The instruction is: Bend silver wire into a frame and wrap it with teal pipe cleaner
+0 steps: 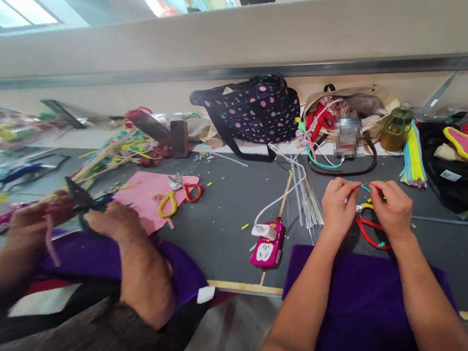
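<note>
My left hand (338, 204) and my right hand (391, 208) meet above the table's front edge, each pinching with thumb and fingertips. Between them runs a thin green pipe cleaner (365, 187), mostly covered by the fingers. Under the hands lies a pair of scissors (370, 233) with red and yellow handles, partly hidden. A purple cloth (356, 307) lies beneath my forearms. To the left of my left hand is a bundle of thin silvery wires (310, 204).
At left, a co-worker's hands (115, 224) hold dark pliers. Nearby, more scissors (178, 194) lie on pink felt (136, 186). A magenta power block (268, 249) with a white cable sits between us. A dotted bag (261, 110), a green bottle (397, 128) and pastel pipe cleaners (413, 160) stand behind.
</note>
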`<state>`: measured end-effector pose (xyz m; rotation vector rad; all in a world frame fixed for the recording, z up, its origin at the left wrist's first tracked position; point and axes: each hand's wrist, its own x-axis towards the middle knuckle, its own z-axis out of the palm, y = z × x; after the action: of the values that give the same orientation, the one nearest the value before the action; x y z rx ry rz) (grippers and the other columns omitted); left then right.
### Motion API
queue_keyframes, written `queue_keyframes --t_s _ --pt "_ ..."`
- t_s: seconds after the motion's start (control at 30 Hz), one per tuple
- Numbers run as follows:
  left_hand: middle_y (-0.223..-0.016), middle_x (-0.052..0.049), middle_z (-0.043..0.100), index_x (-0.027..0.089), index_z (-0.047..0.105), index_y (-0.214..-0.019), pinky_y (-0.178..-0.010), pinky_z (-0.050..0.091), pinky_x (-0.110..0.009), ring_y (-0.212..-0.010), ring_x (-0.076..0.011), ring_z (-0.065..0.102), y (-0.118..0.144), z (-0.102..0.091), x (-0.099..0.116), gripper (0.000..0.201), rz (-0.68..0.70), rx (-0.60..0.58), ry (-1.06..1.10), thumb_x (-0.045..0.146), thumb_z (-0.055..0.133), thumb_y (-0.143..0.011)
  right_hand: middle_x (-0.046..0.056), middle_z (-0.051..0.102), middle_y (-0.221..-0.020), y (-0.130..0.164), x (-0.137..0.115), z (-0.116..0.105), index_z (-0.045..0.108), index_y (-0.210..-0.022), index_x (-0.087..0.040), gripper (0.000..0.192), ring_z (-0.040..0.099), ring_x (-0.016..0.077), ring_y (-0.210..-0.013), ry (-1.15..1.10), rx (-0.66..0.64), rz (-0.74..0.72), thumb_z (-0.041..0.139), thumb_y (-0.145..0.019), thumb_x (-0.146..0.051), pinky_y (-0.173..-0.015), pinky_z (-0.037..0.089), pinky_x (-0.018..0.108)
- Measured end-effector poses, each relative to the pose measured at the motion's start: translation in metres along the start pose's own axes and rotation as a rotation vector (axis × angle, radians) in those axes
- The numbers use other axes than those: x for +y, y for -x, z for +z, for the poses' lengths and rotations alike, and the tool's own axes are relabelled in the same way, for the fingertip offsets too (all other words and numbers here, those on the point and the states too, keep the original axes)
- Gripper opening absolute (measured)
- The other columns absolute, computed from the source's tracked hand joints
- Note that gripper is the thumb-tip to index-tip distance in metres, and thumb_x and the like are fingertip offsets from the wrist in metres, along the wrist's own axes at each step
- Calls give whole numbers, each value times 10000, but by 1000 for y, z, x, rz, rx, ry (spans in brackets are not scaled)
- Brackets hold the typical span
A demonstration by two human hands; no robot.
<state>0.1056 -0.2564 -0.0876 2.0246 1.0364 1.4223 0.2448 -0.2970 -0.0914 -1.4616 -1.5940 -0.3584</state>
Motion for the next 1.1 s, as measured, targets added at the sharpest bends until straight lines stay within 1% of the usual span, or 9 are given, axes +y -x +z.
queue_keyframes --t_s 0.13,0.33,0.43,0.53,0.6,0.83,1.1 --pt "-771 -34 581 201 735 -969 -703 412 -285 -781 -161 523 1 2 0 171 4 0 11 192 574 -915 40 654 -744 1 -2 2 653 -884 -171 147 583 146 -677 34 17 4 526 -950 -204 -678 435 249" --pt "-763 -30 569 204 730 -978 -697 415 -277 -782 -159 530 2 3 -1 178 -6 -30 0 187 563 -919 39 646 -734 2 -2 7 633 -864 -187 172 574 155 -686 38 41 27 496 -965 -216 -677 427 254" --pt "-762 -30 567 208 731 -969 -697 417 -278 -780 -160 533 1 3 -2 174 -25 -26 -6 180 569 -913 49 660 -765 3 1 7 642 -889 -184 182 588 160 -718 25 8 28 486 -971 -224 -695 431 261" --pt "-760 -30 566 202 734 -955 -694 413 -281 -773 -161 531 1 3 -4 169 -30 -21 -5 166 576 -905 61 691 -830 3 4 7 660 -970 -183 171 621 166 -788 14 -42 -3 496 -971 -234 -723 434 266" --pt "-761 -31 566 204 735 -955 -695 414 -282 -778 -163 533 2 3 -6 171 -29 -28 -2 162 577 -903 58 702 -840 3 5 7 667 -991 -188 174 635 163 -801 11 -61 -19 501 -971 -237 -718 430 265" --pt "-766 -33 569 212 736 -969 -705 423 -279 -793 -162 541 2 5 -6 177 -37 -55 16 196 569 -915 54 701 -792 3 3 7 667 -921 -175 176 630 154 -739 18 -32 -28 503 -969 -219 -699 427 260" --pt "-760 -35 570 210 738 -973 -705 431 -282 -783 -163 547 2 5 -7 190 -43 -78 29 199 557 -918 62 702 -784 5 1 10 667 -885 -173 231 635 161 -726 7 -19 40 471 -983 -247 -704 440 270"
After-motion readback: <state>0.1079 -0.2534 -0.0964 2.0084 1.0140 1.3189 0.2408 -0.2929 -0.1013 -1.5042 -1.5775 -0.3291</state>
